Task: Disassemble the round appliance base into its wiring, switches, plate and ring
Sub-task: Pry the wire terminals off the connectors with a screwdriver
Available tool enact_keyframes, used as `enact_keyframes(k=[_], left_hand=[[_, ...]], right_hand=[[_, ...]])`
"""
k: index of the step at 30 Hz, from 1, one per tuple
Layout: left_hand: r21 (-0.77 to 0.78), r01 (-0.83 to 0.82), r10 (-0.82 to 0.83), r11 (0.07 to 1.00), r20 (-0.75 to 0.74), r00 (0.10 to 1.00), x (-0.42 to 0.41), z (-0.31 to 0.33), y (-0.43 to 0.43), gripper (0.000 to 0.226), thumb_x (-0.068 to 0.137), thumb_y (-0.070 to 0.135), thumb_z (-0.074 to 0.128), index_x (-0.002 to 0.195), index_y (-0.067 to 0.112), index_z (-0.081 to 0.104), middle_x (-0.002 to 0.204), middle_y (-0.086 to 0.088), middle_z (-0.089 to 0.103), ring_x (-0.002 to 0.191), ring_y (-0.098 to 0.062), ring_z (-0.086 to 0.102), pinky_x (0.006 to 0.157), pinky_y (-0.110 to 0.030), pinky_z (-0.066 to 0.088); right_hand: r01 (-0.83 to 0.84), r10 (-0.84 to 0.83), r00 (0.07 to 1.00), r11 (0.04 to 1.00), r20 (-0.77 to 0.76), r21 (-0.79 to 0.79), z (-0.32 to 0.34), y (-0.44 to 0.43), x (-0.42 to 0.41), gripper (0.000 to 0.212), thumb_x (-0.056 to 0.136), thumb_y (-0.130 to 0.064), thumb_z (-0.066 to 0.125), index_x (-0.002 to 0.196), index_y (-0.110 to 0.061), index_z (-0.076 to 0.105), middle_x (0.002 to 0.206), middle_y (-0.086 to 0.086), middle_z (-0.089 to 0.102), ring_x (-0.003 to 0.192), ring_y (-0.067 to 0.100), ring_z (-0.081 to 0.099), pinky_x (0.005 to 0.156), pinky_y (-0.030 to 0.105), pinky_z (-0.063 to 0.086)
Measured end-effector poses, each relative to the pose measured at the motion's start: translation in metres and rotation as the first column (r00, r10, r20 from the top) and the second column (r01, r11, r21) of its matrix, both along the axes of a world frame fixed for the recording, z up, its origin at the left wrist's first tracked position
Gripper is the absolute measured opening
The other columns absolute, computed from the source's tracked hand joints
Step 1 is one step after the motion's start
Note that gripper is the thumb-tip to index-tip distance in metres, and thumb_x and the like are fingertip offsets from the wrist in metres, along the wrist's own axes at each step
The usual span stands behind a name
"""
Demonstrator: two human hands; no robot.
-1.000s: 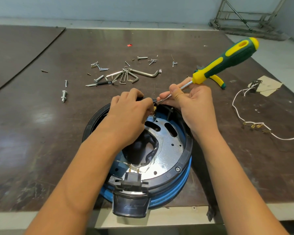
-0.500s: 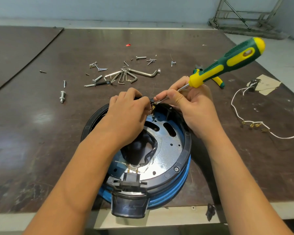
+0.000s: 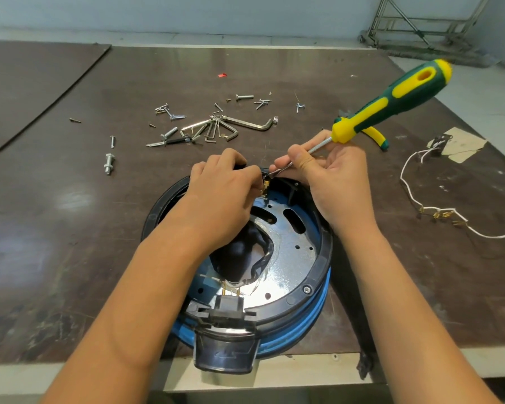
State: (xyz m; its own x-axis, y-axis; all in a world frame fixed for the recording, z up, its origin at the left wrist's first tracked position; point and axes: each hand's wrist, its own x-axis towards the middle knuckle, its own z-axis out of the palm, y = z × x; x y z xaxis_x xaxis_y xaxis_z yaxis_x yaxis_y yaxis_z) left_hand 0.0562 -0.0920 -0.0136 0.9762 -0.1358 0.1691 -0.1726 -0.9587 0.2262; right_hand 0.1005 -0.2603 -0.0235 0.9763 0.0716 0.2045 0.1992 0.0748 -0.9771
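Note:
The round appliance base [image 3: 318, 290] lies at the table's front edge: a black and blue ring around a shiny metal plate [image 3: 292, 252], with a black plug socket [image 3: 228, 309] at its near side. My left hand [image 3: 225, 193] curls over the base's far rim and pinches a small black part with brass terminals [image 3: 265, 185]. My right hand [image 3: 333, 182] pinches the metal shaft of a green and yellow screwdriver [image 3: 391, 103], whose tip touches those terminals. What lies under my left hand is hidden.
Loose screws, bolts and a set of hex keys [image 3: 216, 129] lie behind the base. A bolt [image 3: 109, 163] sits at the left. A white wire with brass connectors [image 3: 438, 214] and a scrap of paper [image 3: 461, 144] lie at the right. Yellow-handled pliers [image 3: 376, 137] rest behind my right hand.
The screwdriver handle has tipped a little further right and up. Both hands stay at the base's far rim, shifted slightly away from me.

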Motion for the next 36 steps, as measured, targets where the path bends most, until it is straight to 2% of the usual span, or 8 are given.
enact_keyframes(k=[5,10,13,17,21,26,36], left_hand=[[-0.001,0.002,-0.002,1.0,-0.001,1.0,-0.0011,0.0014,-0.0009,0.018,0.105,0.028,0.048,0.118,0.028,0.06,0.136,-0.002,0.043,0.123,-0.025,0.04,0.108,-0.041,0.028],[-0.005,0.0,0.0,1.0,-0.005,1.0,-0.0012,0.0017,-0.0014,0.019,0.104,0.027,0.048,0.119,0.028,0.06,0.136,-0.002,0.043,0.123,-0.025,0.04,0.108,-0.04,0.028],[-0.01,-0.001,0.001,1.0,-0.006,1.0,-0.0011,0.0019,-0.0011,0.019,0.104,0.027,0.048,0.118,0.028,0.06,0.135,-0.002,0.043,0.122,-0.025,0.04,0.108,-0.04,0.028],[-0.012,0.002,-0.002,1.0,-0.009,1.0,-0.0017,0.0021,-0.0004,0.018,0.104,0.027,0.049,0.118,0.029,0.06,0.136,-0.002,0.043,0.123,-0.024,0.04,0.108,-0.04,0.028],[-0.017,0.001,-0.001,1.0,-0.013,1.0,-0.0016,0.0018,-0.0005,0.018,0.104,0.027,0.049,0.118,0.028,0.061,0.137,-0.002,0.043,0.124,-0.025,0.039,0.109,-0.041,0.028],[-0.02,-0.002,0.002,1.0,-0.018,1.0,-0.0014,0.0025,-0.0011,0.017,0.104,0.027,0.049,0.116,0.029,0.061,0.136,-0.002,0.043,0.123,-0.025,0.039,0.108,-0.04,0.027],[-0.07,-0.007,0.004,0.998,-0.043,0.999,-0.0025,0.0042,-0.0014,0.013,0.101,0.026,0.053,0.106,0.029,0.063,0.131,-0.001,0.043,0.118,-0.021,0.04,0.112,-0.042,0.025]], right_hand=[[0.022,-0.022,1.0,0.999,-0.001,-0.034,-0.0026,-0.0002,0.0013,0.014,0.099,-0.005,0.066,0.085,-0.008,0.066,0.081,0.014,0.079,0.08,0.031,0.079,0.085,0.053,0.063],[-0.061,0.064,0.996,0.997,0.061,-0.052,-0.0013,-0.0058,0.0017,0.015,0.1,0.001,0.061,0.087,-0.006,0.06,0.091,0.024,0.076,0.089,0.034,0.078,0.088,0.051,0.062],[-0.09,0.099,0.99,0.992,0.101,-0.091,-0.0012,-0.0089,0.0004,0.016,0.101,0.001,0.059,0.089,-0.008,0.059,0.094,0.022,0.077,0.093,0.031,0.077,0.091,0.049,0.062],[-0.068,0.074,0.994,0.995,0.075,-0.074,-0.0029,-0.0069,0.0016,0.015,0.1,0.0,0.061,0.088,-0.009,0.06,0.091,0.021,0.077,0.087,0.034,0.078,0.087,0.054,0.062],[-0.025,0.026,0.999,0.999,0.039,-0.038,-0.0034,-0.0037,0.0018,0.01,0.1,-0.003,0.064,0.091,-0.007,0.061,0.085,0.016,0.079,0.08,0.029,0.079,0.082,0.048,0.064],[-0.021,0.02,1.0,1.0,0.015,0.016,-0.0031,-0.0026,0.0025,0.007,0.1,-0.001,0.063,0.094,-0.003,0.061,0.084,0.019,0.078,0.079,0.03,0.079,0.078,0.042,0.065],[-0.04,0.041,0.996,0.999,0.074,-0.026,-0.0081,-0.0049,0.0047,0.008,0.101,-0.005,0.062,0.093,-0.004,0.06,0.078,0.017,0.077,0.079,0.031,0.079,0.083,0.049,0.064]])
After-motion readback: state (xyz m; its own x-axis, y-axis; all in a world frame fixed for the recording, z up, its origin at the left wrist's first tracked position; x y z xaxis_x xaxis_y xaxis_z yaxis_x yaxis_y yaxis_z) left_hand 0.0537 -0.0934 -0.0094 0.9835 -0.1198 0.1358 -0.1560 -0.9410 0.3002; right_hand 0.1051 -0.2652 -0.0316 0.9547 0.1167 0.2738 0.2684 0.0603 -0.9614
